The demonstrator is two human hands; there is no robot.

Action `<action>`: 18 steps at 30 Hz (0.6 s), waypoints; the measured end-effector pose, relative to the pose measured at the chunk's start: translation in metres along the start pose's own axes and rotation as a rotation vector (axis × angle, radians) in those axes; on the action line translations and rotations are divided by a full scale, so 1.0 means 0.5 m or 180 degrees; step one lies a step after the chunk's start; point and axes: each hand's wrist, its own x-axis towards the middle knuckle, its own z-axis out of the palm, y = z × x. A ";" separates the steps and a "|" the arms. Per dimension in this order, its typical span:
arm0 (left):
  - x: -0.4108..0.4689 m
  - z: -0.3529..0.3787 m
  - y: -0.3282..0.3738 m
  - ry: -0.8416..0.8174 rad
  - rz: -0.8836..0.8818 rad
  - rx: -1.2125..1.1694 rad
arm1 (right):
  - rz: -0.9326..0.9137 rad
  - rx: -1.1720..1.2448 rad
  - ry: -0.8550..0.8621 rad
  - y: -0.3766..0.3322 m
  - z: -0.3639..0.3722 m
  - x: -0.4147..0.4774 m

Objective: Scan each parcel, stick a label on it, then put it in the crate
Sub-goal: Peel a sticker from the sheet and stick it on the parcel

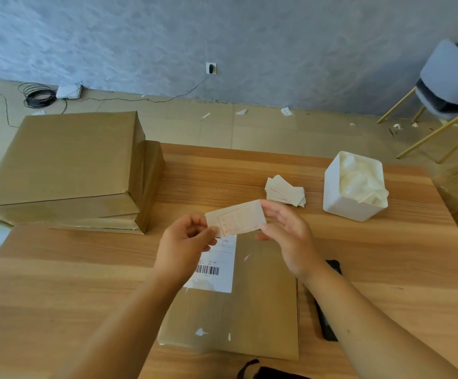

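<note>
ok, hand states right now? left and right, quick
Left hand: pinching the left end of the label.
Right hand: holding the label's right end between thumb and fingers.

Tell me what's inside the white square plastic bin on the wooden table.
The white square plastic bin holds crumpled cream paper scraps, heaped to its rim. Anything beneath them is covered.

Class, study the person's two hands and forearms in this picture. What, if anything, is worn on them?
Nothing is worn. The left hand and right hand are bare: no gloves, rings or watch show. The left forearm and right forearm are bare too, with no sleeve or bracelet in view.
</note>
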 end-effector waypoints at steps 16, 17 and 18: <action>-0.029 -0.035 0.031 -0.0337 0.0191 -0.0067 | -0.0156 -0.0374 0.0180 -0.051 0.023 0.007; -0.030 -0.035 0.032 -0.0353 0.0195 -0.0008 | -0.0165 -0.0382 0.0175 -0.052 0.022 0.006; -0.032 -0.034 0.031 -0.0356 0.0204 0.0046 | -0.0171 -0.0381 0.0169 -0.052 0.021 0.005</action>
